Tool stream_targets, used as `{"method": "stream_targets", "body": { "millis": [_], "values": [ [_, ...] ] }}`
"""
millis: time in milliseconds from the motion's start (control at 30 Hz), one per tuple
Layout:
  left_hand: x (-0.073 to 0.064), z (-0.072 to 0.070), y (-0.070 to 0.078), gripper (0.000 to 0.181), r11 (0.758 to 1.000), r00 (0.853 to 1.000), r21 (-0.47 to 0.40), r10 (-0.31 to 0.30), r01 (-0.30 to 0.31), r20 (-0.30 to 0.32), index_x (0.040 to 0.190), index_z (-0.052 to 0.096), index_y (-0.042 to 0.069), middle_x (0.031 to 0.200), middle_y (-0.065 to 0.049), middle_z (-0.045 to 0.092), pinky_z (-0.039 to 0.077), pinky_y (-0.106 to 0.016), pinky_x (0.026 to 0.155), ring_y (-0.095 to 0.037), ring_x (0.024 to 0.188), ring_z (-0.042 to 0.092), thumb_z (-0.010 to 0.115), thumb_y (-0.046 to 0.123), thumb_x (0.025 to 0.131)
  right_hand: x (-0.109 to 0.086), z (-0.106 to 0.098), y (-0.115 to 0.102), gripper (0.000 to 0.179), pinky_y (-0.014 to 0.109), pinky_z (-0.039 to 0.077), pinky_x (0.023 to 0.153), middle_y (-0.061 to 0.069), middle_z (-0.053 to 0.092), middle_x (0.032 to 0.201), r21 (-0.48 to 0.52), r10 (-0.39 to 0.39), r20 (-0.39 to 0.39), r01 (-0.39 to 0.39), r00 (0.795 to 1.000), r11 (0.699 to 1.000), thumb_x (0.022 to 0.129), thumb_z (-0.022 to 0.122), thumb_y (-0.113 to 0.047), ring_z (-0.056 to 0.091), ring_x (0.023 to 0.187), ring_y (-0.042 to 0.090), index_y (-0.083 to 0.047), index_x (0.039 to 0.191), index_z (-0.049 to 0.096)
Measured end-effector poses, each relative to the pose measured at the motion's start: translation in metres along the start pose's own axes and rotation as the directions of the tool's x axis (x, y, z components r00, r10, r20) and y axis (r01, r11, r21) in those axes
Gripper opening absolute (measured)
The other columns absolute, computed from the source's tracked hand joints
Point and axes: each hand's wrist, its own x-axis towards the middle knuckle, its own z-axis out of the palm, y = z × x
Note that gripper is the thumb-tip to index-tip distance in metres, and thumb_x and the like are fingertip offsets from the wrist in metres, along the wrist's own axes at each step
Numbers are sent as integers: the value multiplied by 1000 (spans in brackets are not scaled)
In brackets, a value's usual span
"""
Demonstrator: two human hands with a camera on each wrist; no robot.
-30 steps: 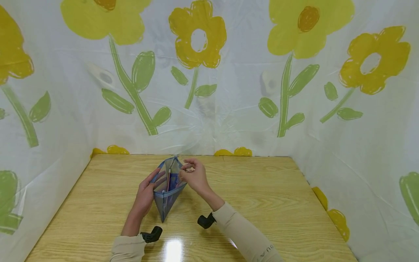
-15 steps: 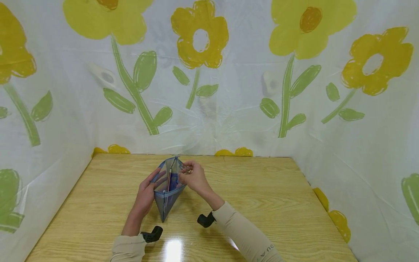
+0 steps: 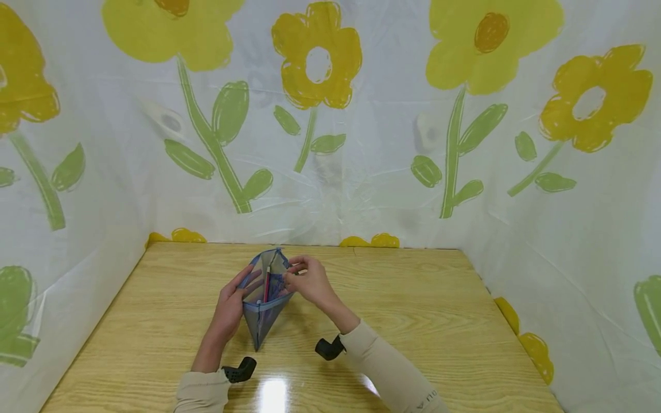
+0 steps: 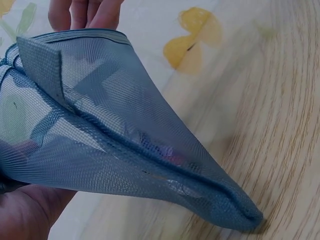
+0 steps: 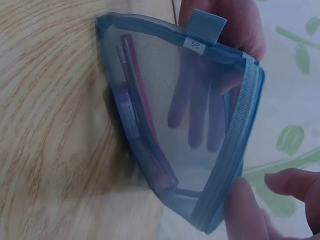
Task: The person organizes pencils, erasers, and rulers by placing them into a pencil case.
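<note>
A blue mesh zip pouch (image 3: 262,315) stands with its mouth open upward, its pointed lower end near the table. My left hand (image 3: 230,301) grips its left side; the fingers (image 5: 197,112) show through the mesh in the right wrist view. My right hand (image 3: 311,282) is at the right rim. In the right wrist view one digit lies right at the zip edge and another is apart from it, with a gap between them. A pencil (image 3: 267,285) leans inside the pouch, beside other small items (image 5: 129,112) blurred by the mesh.
The wood-grain table (image 3: 413,321) reaches back to a white cloth wall (image 3: 372,189) printed with yellow flowers. Similar cloth walls rise at both sides. Black wrist-worn parts (image 3: 240,370) project from both sleeves. A fabric tab (image 4: 42,67) sticks out from the pouch's seam.
My right hand has shifted slightly right and down at the rim. The pencil inside shows redder than before. My left hand and the pouch have stayed nearly still.
</note>
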Motion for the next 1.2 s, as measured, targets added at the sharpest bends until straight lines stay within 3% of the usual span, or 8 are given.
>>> {"method": "stream_targets", "body": {
  "millis": [367, 600, 767, 867, 967, 1000, 1100, 1200],
  "values": [
    [-1, -1, 1, 62, 1000, 1000, -2, 5, -5, 7, 161, 24, 2, 158, -28, 36, 49, -29, 104, -44, 143, 39, 17, -7, 100, -13, -18, 13, 33, 33, 59, 86, 30, 64, 123, -85, -227, 4, 227, 974, 970, 101, 57, -2, 63, 112, 43, 7, 132, 59],
    [-1, 5, 2, 60, 999, 1000, 32, 3, -3, 9, 160, 23, 0, 159, -29, 34, 43, -43, 112, -45, 144, 38, 17, -7, 101, -33, -33, 28, 28, 26, 58, 84, 21, 66, 123, -127, -205, -35, 199, 978, 972, 102, 60, -13, 65, 109, 31, -3, 127, 65],
    [-1, 16, 4, 58, 990, 1000, 141, -7, 6, 5, 160, 23, -1, 161, -28, 31, 49, -37, 106, -45, 146, 36, 19, -5, 102, -50, -47, 43, 30, 34, 59, 91, 23, 64, 126, -143, -155, -19, 151, 988, 978, 102, 62, -16, 64, 113, 30, -5, 129, 65],
    [-1, 25, 5, 58, 972, 1000, 232, -17, 20, -15, 160, 26, 2, 162, -26, 29, 56, -25, 72, -34, 97, 70, 21, -2, 103, -60, -56, 49, 30, 37, 59, 93, 23, 64, 127, -160, -150, -25, 144, 988, 976, 101, 63, -15, 64, 113, 31, -4, 129, 64],
    [-1, 37, 5, 58, 947, 999, 319, -12, 21, -32, 160, 28, 3, 163, -25, 28, 34, -23, 45, -13, 45, 41, 25, 1, 102, -69, -63, 55, 31, 40, 59, 93, 23, 63, 128, -164, -140, -42, 131, 989, 978, 101, 62, -12, 64, 113, 32, -1, 130, 63],
    [-1, 41, 4, 58, 937, 999, 347, -11, 23, -36, 160, 28, 4, 153, -26, 44, 31, -23, 42, -8, 41, 26, 26, 2, 102, -73, -66, 57, 32, 40, 59, 93, 22, 63, 128, -166, -135, -45, 125, 990, 978, 101, 62, -11, 64, 113, 33, -1, 131, 62],
    [0, 53, 3, 57, 904, 999, 428, 10, 6, -35, 159, 29, 2, 116, -25, 62, 30, -23, 42, -5, 41, 24, 28, 3, 102, -81, -74, 61, 33, 42, 58, 95, 23, 62, 131, -188, -120, -52, 108, 991, 976, 101, 61, -10, 63, 115, 34, 0, 132, 61],
    [2, 64, 0, 57, 875, 999, 483, 36, -18, -28, 159, 28, 0, 75, -11, 50, 31, -25, 43, -7, 42, 24, 29, 3, 102, -87, -83, 66, 34, 41, 58, 96, 23, 61, 132, -221, -125, -55, 110, 991, 969, 101, 62, -14, 64, 115, 33, -2, 133, 61]
  ]
}}
